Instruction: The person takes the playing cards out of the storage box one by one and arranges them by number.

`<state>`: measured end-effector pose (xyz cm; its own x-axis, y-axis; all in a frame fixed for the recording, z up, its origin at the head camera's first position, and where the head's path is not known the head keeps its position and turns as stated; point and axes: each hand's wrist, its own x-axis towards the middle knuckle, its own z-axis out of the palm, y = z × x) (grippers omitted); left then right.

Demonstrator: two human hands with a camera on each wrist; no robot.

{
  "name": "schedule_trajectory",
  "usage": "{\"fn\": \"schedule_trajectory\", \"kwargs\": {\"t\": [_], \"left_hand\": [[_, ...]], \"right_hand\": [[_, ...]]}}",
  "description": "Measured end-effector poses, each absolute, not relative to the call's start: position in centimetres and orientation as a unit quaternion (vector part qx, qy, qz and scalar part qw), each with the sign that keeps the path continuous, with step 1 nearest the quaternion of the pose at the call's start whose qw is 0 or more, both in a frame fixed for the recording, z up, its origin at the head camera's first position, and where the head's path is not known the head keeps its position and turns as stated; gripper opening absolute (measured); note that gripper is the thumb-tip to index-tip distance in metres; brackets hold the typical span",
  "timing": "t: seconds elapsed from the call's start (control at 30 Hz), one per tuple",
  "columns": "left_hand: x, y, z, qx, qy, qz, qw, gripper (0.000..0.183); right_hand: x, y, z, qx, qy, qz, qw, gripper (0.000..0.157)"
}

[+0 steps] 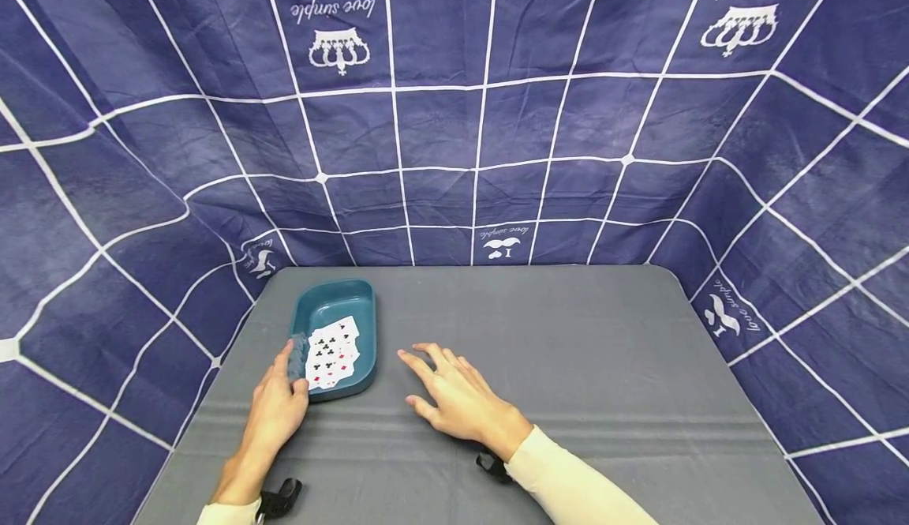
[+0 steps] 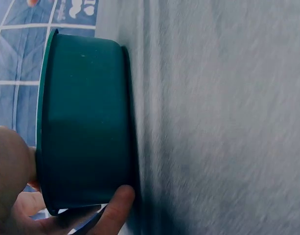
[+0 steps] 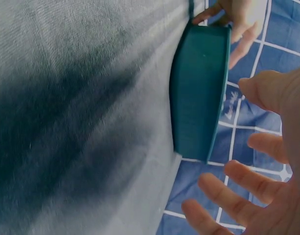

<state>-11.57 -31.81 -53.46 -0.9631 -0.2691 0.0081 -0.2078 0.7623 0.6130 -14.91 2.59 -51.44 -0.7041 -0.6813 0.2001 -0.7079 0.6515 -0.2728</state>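
Observation:
A teal plastic tray [image 1: 365,296] stands on the left part of the table, with several playing cards [image 1: 329,351] overlapping face up inside it. Clubs and diamonds show on the cards. My left hand [image 1: 275,405] grips the tray's left side near the close corner; in the left wrist view a fingertip [image 2: 121,198] lies against the outer wall, low down. A grey-blue patch [image 1: 298,358] at the left rim is too blurred to identify. To the right of the tray, apart from it, my right hand [image 1: 458,391] hovers with fingers spread and holds nothing.
A grey cloth [image 1: 568,351] with creases covers the table. Dark blue curtains [image 1: 440,130] with white grid lines enclose it at the back and both sides. A black band [image 1: 280,500] sits at my left wrist and another [image 1: 492,466] at the right.

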Motion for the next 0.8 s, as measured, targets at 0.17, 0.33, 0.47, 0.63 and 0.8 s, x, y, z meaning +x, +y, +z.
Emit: {"fn": "schedule_trajectory", "kwargs": {"t": [0.17,0.33,0.47,0.63,0.8], "left_hand": [[-11.2,-30.3,-53.5,0.105,-0.941,-0.316,0.062,0.081],[-10.7,-28.7,-53.8,0.082,-0.943,-0.313,0.081,0.081],[-10.4,-27.5,-53.8,0.071,-0.944,-0.31,0.09,0.08],[-10.2,-25.9,-53.8,0.052,-0.944,-0.312,0.091,0.08],[-10.1,-24.5,-53.8,0.047,-0.946,-0.311,0.074,0.079]], "right_hand": [[-14.9,1.9,-52.1,0.39,-0.904,0.174,0.035,0.072],[-14.6,1.6,-52.6,0.4,-0.9,0.172,0.031,0.073],[-14.4,1.8,-52.8,0.404,-0.899,0.166,0.034,0.073],[-14.3,2.5,-52.9,0.402,-0.9,0.164,0.04,0.069],[-14.4,3.6,-53.0,0.406,-0.899,0.151,0.059,0.054]]}}
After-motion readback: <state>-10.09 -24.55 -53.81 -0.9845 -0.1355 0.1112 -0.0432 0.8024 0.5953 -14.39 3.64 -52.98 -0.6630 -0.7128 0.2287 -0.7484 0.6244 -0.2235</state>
